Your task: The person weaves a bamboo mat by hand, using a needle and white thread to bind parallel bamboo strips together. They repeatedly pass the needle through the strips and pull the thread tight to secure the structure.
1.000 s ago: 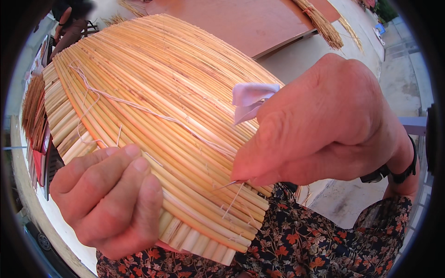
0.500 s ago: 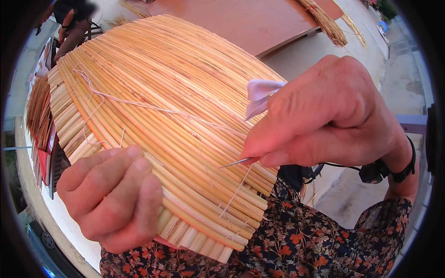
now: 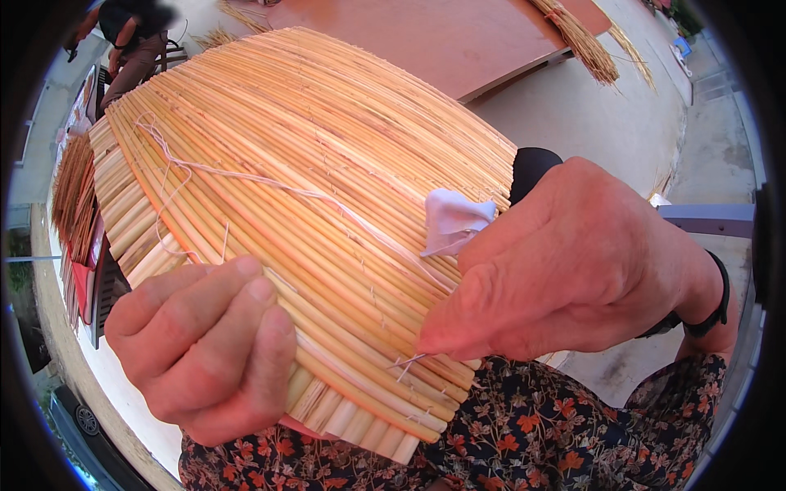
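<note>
A panel of straw stalks sewn side by side (image 3: 327, 106) lies across my lap, its near stalks running toward my front right. My left hand (image 3: 205, 352) is closed round the panel's near edge, thumb underneath or hidden and fingertips on top. Between the fingers of my right hand (image 3: 557, 270) is a thin metal needle (image 3: 412, 360), its tip low over the stalks at the near right corner, beside a short stitch. White thread (image 3: 270, 182) trails loosely over the panel toward that hand. A small pale cloth (image 3: 458, 221) shows beside my right hand.
A brown board (image 3: 385, 41) lies beyond the panel, with a tied straw bundle (image 3: 581, 45) on its right. Reddish-brown stalks (image 3: 75, 192) are heaped at the left. Another person (image 3: 131, 41) sits at the far left. A dark car (image 3: 86, 425) stands at lower left.
My right hand has come down toward me with the needle, nearer the panel's front right corner. The thread now runs tighter to it, and the exposed stitch looks shorter. My left hand keeps its grip.
</note>
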Demonstrator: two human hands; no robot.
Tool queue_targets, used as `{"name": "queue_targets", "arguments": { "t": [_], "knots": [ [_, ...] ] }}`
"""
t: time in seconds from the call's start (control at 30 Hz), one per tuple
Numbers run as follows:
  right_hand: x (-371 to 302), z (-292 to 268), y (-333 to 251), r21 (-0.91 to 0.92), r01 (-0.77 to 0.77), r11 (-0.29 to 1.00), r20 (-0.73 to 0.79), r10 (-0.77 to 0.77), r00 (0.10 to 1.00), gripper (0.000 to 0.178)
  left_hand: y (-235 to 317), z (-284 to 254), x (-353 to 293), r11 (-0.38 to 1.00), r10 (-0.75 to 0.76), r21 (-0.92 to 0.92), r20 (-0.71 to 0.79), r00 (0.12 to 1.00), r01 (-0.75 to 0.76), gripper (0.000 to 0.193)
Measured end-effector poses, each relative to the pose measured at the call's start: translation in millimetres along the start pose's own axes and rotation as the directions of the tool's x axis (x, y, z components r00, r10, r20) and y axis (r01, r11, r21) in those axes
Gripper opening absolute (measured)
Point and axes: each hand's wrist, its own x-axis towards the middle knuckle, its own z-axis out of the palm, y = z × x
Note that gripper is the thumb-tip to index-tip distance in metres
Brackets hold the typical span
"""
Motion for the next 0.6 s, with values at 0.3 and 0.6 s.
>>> {"name": "queue_targets", "arguments": {
  "t": [0.3, 0.6],
  "knots": [
    [14, 2, -11, 0.003, -0.046, 0.999, 0.178, 0.045, 0.983, 0.019, 2, -2, -3, 1.0, 0.007, -0.023, 0.024, 1.0, -0.006, 0.021],
    [12, 8, -13, -0.102, -0.042, 0.994, 0.136, 0.055, 0.989, 0.016, 1, -3, -6, 0.999, 0.007, -0.038, 0.027, 1.0, -0.006, 0.019]
  ]
}}
